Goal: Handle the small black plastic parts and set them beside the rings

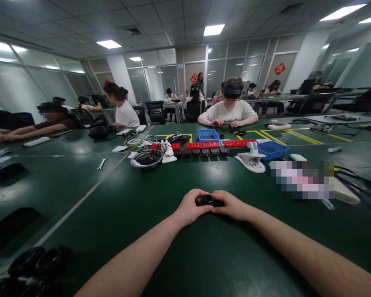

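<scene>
Both hands meet at the middle of the green table (179, 243), with a small black part with a round ring (208, 199) between them. My left hand (193, 206) has its fingers curled round the part's left side. On the other side, my right hand (230, 205) grips the right end, its thumb near the left thumb. The ring faces up toward me; fingers cover much of the rest, so its exact kind does not show.
Beyond my hands stand a silver bowl (144, 165), red socket strips (202, 144), a white clip base (252, 161) and blue bins (208, 135). A wrench (102, 164) lies left; black rings (54, 259) sit at lower left. Across the table a person (230, 111) handles something red.
</scene>
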{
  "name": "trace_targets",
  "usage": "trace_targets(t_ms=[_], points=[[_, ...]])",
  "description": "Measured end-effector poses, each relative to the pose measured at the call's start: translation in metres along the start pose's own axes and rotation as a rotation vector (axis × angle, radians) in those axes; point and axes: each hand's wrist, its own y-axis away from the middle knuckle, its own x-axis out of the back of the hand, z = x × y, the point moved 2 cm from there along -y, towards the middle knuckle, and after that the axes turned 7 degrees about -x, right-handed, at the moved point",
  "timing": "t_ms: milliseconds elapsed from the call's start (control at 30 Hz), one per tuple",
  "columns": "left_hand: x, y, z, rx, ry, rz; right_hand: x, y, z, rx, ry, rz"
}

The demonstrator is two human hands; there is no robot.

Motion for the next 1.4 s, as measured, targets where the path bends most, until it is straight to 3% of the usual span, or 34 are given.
trace_targets(t_ms=[367,600,900,1033,1200,1400], points=[[0.000,0.000,0.000,0.002,-0.021,-0.005,0.000,-0.001,-0.001,-0.018,-0.016,-0.008],[-0.002,0.000,0.002,0.015,-0.059,0.024,-0.003,-0.001,0.002,-0.117,-0.101,-0.002],[-0.005,0.001,0.007,0.067,-0.171,0.170,-0.019,-0.003,-0.005,-0.400,0.195,0.286],[-0.003,0.002,0.005,0.031,-0.120,0.106,-0.015,0.001,-0.010,-0.293,0.184,0.241],[0.000,0.001,0.005,-0.001,-0.052,0.019,-0.002,0.003,-0.007,-0.038,0.056,0.022],[-0.001,0.001,0.007,-0.033,-0.022,-0.036,0.006,0.001,-0.003,0.023,0.012,-0.090]])
